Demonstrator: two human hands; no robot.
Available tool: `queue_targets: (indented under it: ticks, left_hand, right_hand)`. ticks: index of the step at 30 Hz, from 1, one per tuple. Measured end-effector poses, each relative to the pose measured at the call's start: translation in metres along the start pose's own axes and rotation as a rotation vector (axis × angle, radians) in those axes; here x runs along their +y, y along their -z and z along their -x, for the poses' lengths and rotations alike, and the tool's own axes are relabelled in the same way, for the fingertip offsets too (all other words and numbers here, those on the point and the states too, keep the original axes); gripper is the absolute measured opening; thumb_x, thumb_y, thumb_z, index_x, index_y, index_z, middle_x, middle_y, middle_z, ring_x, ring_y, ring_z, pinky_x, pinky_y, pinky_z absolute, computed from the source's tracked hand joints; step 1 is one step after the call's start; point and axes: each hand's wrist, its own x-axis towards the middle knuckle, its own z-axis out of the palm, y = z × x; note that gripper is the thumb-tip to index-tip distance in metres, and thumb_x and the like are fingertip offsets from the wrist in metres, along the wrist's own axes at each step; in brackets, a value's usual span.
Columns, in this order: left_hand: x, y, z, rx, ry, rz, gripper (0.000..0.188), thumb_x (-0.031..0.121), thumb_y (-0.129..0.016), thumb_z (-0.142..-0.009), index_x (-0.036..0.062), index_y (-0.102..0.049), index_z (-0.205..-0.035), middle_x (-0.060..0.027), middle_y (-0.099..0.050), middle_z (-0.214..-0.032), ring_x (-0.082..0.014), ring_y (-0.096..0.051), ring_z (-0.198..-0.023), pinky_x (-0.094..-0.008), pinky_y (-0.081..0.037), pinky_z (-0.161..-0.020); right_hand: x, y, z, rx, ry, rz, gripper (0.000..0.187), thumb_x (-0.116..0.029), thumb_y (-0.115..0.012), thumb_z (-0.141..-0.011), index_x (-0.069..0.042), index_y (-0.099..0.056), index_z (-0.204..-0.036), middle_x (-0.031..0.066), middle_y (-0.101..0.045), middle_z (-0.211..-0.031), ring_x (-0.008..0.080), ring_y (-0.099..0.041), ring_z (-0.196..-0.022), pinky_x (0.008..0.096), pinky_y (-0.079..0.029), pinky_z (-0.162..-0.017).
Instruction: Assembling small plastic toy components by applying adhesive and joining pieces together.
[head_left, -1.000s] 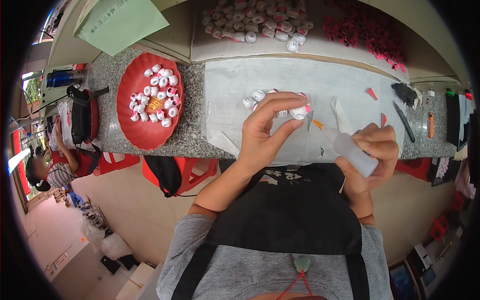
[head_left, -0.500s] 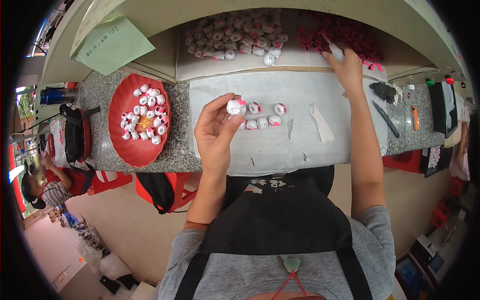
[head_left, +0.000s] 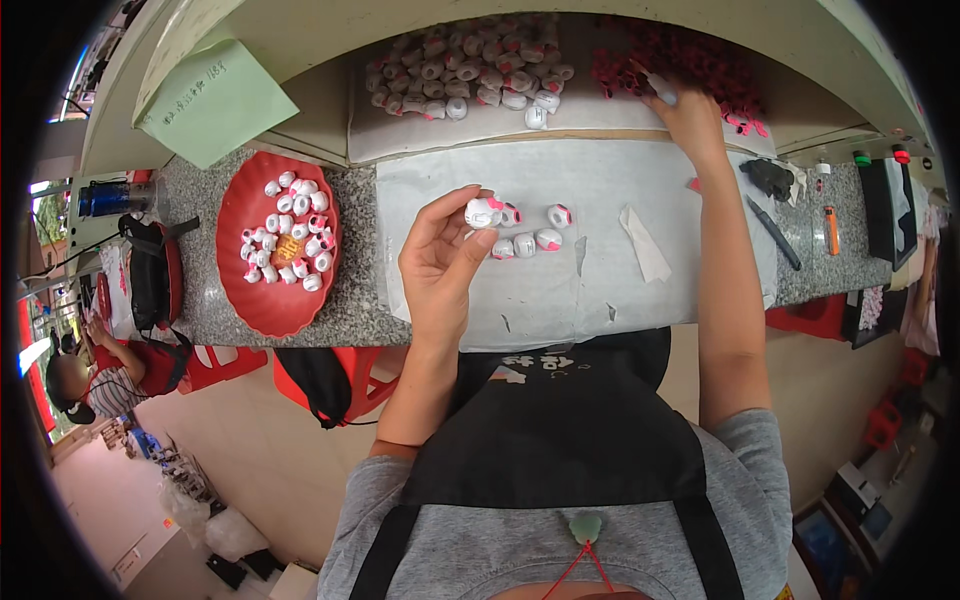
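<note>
Over the white paper, my left hand [head_left: 440, 250] pinches a small white rounded piece [head_left: 482, 211] with pink trim between thumb and fingers. Several similar white and pink pieces [head_left: 549, 239] lie on the paper just right of it. At the back right, my right hand [head_left: 695, 122] is closed around a small white bottle [head_left: 660, 88] with a thin tip. That hand is over the near left part of a heap of small pink pieces [head_left: 735, 88]; its fingertips are partly hidden, and whether they touch a pink piece I cannot tell.
A red scalloped tray [head_left: 232, 225] with several white and pink pieces stands left. More white pieces [head_left: 465, 70] are heaped on the back shelf. A paper strip [head_left: 645, 245], dark pen-like tool [head_left: 774, 233] and orange cutter [head_left: 831, 233] lie right. Another person [head_left: 110, 375] sits far left.
My right hand has moved slightly back and left, further into the pink heap, with the bottle still in it. My left hand has shifted a little right with its piece.
</note>
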Motion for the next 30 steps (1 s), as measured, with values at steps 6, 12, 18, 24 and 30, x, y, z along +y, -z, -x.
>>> queue_targets:
  ticks: [6,12,18,24,30]
  left_hand:
    - [-0.001,0.0,0.001,-0.021,0.021,0.0,0.034,-0.006,-0.055,-0.07,-0.0012,-0.046,-0.102,-0.0098,-0.051,-0.097,-0.0114,-0.05,-0.085,-0.0219,-0.04,-0.074]
    - [-0.011,-0.019,0.002,-0.143,0.062,0.016,0.031,-0.006,-0.053,-0.07,-0.0021,-0.048,-0.101,-0.0094,-0.051,-0.098,-0.0133,-0.049,-0.088,-0.0234,-0.041,-0.074]
    - [-0.012,-0.026,0.005,-0.186,-0.061,-0.177,0.029,-0.004,-0.056,-0.068,0.0003,-0.053,-0.096,-0.0094,-0.052,-0.098,-0.0145,-0.05,-0.087,-0.024,-0.041,-0.072]
    - [-0.01,-0.026,0.004,-0.235,-0.16,-0.256,0.028,-0.003,-0.058,-0.067,0.0012,-0.054,-0.094,-0.0101,-0.052,-0.098,-0.0146,-0.049,-0.086,-0.0236,-0.04,-0.068]
    - [-0.004,-0.024,0.008,-0.235,-0.01,0.021,0.022,-0.002,-0.055,-0.071,-0.001,-0.052,-0.092,-0.0114,-0.051,-0.098,-0.0174,-0.049,-0.093,-0.0277,-0.039,-0.079]
  right_hand:
    - [-0.017,0.023,0.032,0.029,-0.058,-0.556,0.018,-0.013,-0.06,-0.068,-0.002,-0.055,-0.081,0.0061,-0.055,-0.066,0.0141,-0.051,-0.056,0.0252,-0.039,-0.053]
    - [-0.076,0.052,0.112,-0.264,-0.05,-1.346,0.006,0.002,-0.055,-0.067,0.002,-0.051,-0.07,0.007,-0.051,-0.066,0.0117,-0.049,-0.058,0.0207,-0.038,-0.053]
    - [-0.096,0.046,0.134,-0.351,-0.053,-1.529,0.011,0.005,-0.057,-0.065,0.002,-0.05,-0.072,0.0089,-0.052,-0.071,0.0126,-0.049,-0.059,0.0223,-0.041,-0.053]
    - [-0.1,0.043,0.136,-0.283,-0.06,-1.489,0.01,0.004,-0.057,-0.066,0.001,-0.049,-0.072,0.008,-0.051,-0.071,0.0112,-0.048,-0.06,0.0218,-0.04,-0.053]
    - [-0.107,0.037,0.142,-0.093,0.021,-1.369,0.019,0.0,-0.064,-0.064,-0.002,-0.05,-0.077,0.003,-0.052,-0.07,0.0065,-0.046,-0.063,0.0181,-0.037,-0.059]
